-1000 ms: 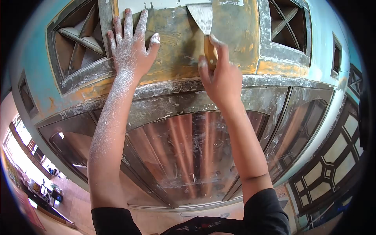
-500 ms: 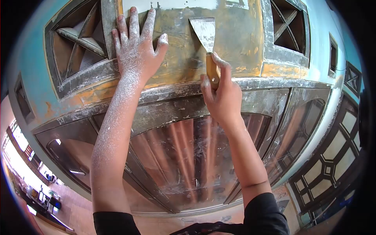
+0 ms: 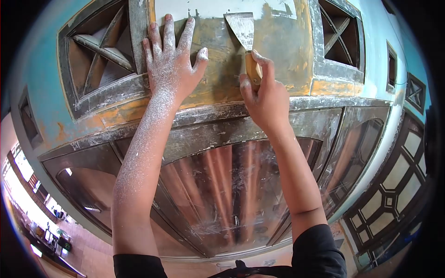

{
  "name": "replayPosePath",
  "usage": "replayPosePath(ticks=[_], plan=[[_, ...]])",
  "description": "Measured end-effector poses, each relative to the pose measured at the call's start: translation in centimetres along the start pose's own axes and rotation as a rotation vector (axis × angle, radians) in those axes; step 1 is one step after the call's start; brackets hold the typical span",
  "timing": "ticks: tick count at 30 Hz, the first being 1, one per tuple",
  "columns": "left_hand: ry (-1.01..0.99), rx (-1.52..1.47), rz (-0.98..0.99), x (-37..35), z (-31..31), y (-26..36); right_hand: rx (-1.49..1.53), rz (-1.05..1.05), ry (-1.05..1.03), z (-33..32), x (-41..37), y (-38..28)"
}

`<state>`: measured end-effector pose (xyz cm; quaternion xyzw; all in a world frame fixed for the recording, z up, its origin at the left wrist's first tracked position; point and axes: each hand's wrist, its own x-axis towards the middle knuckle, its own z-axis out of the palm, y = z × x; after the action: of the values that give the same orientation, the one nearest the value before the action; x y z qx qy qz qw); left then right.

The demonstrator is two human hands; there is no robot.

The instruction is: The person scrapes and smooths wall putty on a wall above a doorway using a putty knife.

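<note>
A putty knife (image 3: 242, 31) with a wide metal blade and a wooden handle is gripped in my right hand (image 3: 266, 95), its blade pointing up against the wall panel (image 3: 282, 51). The blade's top edge reaches the lower border of a white area (image 3: 222, 6); below that border the panel is grey-brown with orange patches. My left hand (image 3: 171, 69), dusted with white powder along with the forearm, lies flat on the panel to the left of the blade, fingers spread and pointing up. Its fingertips are close to the white border.
Square vents with crossed wooden bars flank the panel, a left vent (image 3: 99, 51) and a right vent (image 3: 340, 34). Beneath runs a worn dark wooden frame (image 3: 208, 132) over glass (image 3: 222, 194) with pinkish curtain folds. A dark panelled door (image 3: 389, 199) stands at right.
The putty knife and my right hand have moved slightly up, the blade now reaching the white area. My left hand stays flat on the panel; the whole view has shifted a little.
</note>
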<state>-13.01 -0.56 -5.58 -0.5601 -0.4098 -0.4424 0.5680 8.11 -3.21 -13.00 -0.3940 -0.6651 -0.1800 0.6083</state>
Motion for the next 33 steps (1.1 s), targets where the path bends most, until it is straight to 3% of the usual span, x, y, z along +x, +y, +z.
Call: replayPosePath(ticks=[24, 30, 33], plan=[[0.064, -0.044, 0.030, 0.0, -0.3, 0.2, -0.046, -0.034, -0.065, 0.4, -1.3, -1.4], [-0.044, -0.119, -0.043, 0.5, -1.9, 0.9, -0.062, -0.035, -0.061, -0.1, 0.4, -1.7], [0.023, -0.053, -0.014, 0.5, -1.4, 0.8, -0.028, -0.033, -0.071, 0.2, -1.4, -1.4]])
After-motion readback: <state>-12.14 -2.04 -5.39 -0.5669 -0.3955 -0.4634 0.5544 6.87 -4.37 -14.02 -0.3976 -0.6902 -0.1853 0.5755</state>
